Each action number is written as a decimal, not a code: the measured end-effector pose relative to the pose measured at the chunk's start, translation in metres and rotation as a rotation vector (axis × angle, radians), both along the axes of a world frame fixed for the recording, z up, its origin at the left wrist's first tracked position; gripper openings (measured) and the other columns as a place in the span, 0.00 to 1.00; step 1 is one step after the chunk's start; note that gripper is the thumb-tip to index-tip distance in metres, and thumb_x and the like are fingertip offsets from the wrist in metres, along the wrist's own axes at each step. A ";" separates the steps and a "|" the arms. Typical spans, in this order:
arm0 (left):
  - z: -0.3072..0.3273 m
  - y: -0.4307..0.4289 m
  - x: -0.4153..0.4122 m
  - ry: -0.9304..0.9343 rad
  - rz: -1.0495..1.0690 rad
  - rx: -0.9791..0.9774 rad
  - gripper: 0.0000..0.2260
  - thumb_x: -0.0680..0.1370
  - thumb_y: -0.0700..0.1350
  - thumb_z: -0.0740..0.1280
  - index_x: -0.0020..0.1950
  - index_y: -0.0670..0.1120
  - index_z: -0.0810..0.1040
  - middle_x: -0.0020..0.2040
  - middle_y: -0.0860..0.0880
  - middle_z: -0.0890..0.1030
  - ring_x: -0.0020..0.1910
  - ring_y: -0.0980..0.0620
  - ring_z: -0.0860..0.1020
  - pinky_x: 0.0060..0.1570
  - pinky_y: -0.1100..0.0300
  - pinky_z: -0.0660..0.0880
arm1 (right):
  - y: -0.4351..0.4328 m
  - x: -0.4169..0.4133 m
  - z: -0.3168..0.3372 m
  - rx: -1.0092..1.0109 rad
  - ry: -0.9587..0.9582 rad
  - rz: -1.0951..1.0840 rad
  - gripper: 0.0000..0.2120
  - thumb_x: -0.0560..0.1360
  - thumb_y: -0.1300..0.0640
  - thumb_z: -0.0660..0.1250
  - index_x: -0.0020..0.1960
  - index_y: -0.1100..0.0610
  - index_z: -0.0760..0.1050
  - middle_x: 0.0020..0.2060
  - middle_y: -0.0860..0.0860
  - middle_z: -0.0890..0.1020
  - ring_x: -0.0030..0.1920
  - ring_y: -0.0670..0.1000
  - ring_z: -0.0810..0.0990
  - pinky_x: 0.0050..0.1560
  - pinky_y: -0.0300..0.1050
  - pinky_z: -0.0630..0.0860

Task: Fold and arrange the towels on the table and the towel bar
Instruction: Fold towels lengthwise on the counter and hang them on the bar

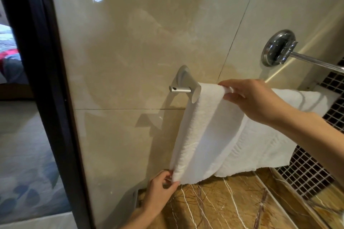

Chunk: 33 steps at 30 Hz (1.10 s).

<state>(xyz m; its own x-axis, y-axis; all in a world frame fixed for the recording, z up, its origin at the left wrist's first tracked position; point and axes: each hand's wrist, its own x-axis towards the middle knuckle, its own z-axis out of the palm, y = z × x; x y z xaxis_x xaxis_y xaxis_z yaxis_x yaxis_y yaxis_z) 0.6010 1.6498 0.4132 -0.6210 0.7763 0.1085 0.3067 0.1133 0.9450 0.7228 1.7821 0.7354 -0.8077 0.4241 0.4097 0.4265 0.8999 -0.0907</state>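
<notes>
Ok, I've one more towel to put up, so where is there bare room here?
The towel bar is crowded: white towels cover it right up to its left end, and the right hand grips one on top. Free: the brown marble counter below the hems, between the left hand pinching a corner and the mosaic tiles.

Towel point(204, 132) hangs over towel bar point(180, 89) on wall; second towel point(264, 147) just right, partly behind it; counter point(223, 208) below; door frame point(42, 80) far left.

White towel point(208, 132) over towel bar point(181, 90), left hand point(161, 189) at lower corner, right hand point(255, 98) on top.
</notes>
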 end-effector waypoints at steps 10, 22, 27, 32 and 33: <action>-0.004 -0.004 0.002 0.052 0.021 -0.062 0.08 0.73 0.51 0.72 0.47 0.47 0.82 0.42 0.56 0.83 0.41 0.61 0.79 0.42 0.71 0.74 | 0.004 -0.010 0.011 -0.187 -0.124 -0.027 0.14 0.81 0.61 0.54 0.54 0.56 0.79 0.50 0.51 0.81 0.53 0.53 0.77 0.51 0.44 0.69; 0.008 -0.002 -0.007 -0.138 0.004 -0.071 0.12 0.69 0.48 0.76 0.49 0.52 0.77 0.41 0.56 0.83 0.37 0.63 0.79 0.36 0.72 0.72 | -0.017 -0.002 0.010 -0.037 -0.067 0.040 0.24 0.74 0.46 0.67 0.66 0.55 0.74 0.59 0.50 0.80 0.58 0.51 0.78 0.58 0.48 0.75; 0.006 0.001 -0.007 -0.141 -0.002 -0.086 0.07 0.70 0.47 0.75 0.45 0.49 0.80 0.39 0.54 0.81 0.38 0.59 0.78 0.35 0.73 0.69 | -0.005 -0.009 0.002 0.045 -0.052 0.110 0.12 0.73 0.53 0.70 0.55 0.56 0.80 0.48 0.52 0.84 0.48 0.55 0.81 0.48 0.56 0.77; 0.000 0.000 -0.007 -0.241 -0.023 -0.103 0.11 0.69 0.47 0.77 0.49 0.51 0.81 0.40 0.57 0.85 0.40 0.59 0.81 0.40 0.67 0.73 | 0.003 -0.010 0.007 -0.036 -0.100 0.168 0.08 0.77 0.56 0.66 0.53 0.59 0.79 0.46 0.54 0.84 0.47 0.55 0.81 0.48 0.55 0.77; -0.001 0.001 -0.007 -0.245 -0.021 -0.109 0.11 0.69 0.46 0.77 0.49 0.51 0.81 0.39 0.57 0.85 0.39 0.60 0.81 0.39 0.67 0.73 | 0.003 -0.010 0.008 -0.047 -0.108 0.170 0.09 0.78 0.56 0.65 0.53 0.59 0.79 0.46 0.54 0.84 0.48 0.55 0.82 0.49 0.56 0.77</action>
